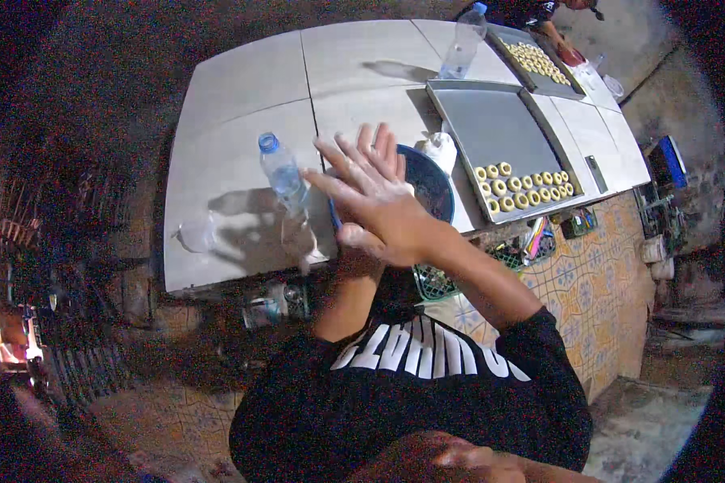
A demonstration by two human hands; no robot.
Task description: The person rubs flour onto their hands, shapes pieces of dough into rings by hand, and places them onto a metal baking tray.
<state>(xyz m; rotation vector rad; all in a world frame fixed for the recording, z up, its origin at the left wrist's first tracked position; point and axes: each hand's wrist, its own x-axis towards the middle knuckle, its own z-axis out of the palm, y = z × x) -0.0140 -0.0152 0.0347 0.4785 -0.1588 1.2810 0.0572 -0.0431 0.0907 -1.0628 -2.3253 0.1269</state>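
My right hand (379, 193) lies flat across my left hand (385, 145), palm to palm, with its fingers spread. Only the fingertips and part of the left hand show behind it, stretched out. Both have a pale, floury coating. Whether anything sits between the palms is hidden. Under and behind them is a blue bowl (439, 189), its dark contents mostly covered. Close to the left stands a clear plastic bottle (282, 173) with a blue top. A crumpled white bag or cloth (437, 151) touches the bowl's far right side.
To the right, a metal tray (491, 121) holds rows of small ring-shaped dough pieces (524, 191). Another filled tray (503, 40) lies beyond, beside a co-worker's hand (570, 55). A larger clear bottle (463, 48) stands between. A clear cup (197, 235) sits at the table's left edge.
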